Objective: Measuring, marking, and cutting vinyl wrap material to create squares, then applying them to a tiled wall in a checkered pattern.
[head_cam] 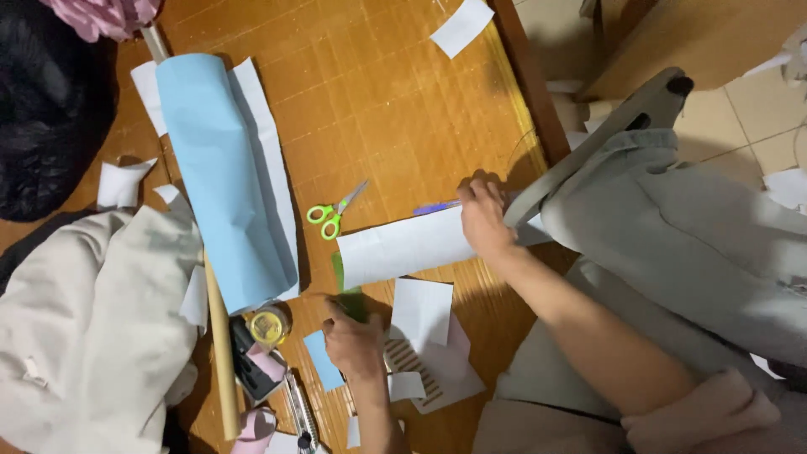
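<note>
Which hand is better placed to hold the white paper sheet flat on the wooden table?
Right, probably. The right hand already rests on the right end of the white paper sheet. The left hand sits lower, off the sheet, touching a green strip.

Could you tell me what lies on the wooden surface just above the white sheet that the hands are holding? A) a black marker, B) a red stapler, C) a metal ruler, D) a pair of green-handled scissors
D: the green-handled scissors lie closed on the wooden surface, just above the white sheet.
</note>
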